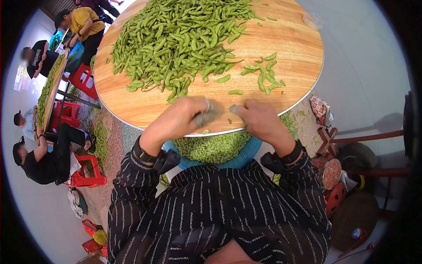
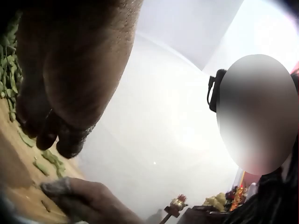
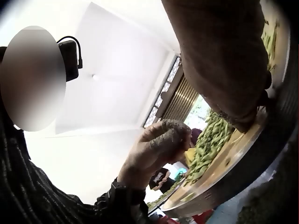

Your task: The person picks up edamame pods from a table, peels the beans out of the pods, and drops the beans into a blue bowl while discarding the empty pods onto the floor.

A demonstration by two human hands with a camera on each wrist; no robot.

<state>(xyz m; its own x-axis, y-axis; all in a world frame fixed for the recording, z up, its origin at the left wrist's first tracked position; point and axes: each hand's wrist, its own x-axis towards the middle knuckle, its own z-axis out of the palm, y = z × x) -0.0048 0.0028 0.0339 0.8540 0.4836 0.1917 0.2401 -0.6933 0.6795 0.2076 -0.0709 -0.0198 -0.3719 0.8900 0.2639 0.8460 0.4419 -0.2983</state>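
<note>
My left hand (image 1: 176, 116) is over the near edge of the round wooden table (image 1: 290, 39), fingers bent and blurred by motion, with grey coverings on some fingertips. Facing it, my right hand (image 1: 263, 121) has its fingers curled under and its grey-covered thumb pointing left. A small gap separates the hands; whether either holds a pod I cannot tell. Beyond them rises a big heap of green soybean pods (image 1: 171, 44), and a few loose pods (image 1: 266, 75) lie to its right. Below the table edge, a blue basin (image 1: 257, 149) holds many shelled beans (image 1: 215, 147). One pale green bean (image 1: 206, 131) sits at the rim.
Several people sit or stand at another pod-covered table (image 1: 52, 92) on the left, among red stools (image 1: 88, 171). Pods litter the floor (image 1: 101, 136). To the right are a patterned bag (image 1: 321, 110) and a wooden frame (image 1: 365, 137). A clear plastic piece (image 1: 312, 20) lies at the table's far right.
</note>
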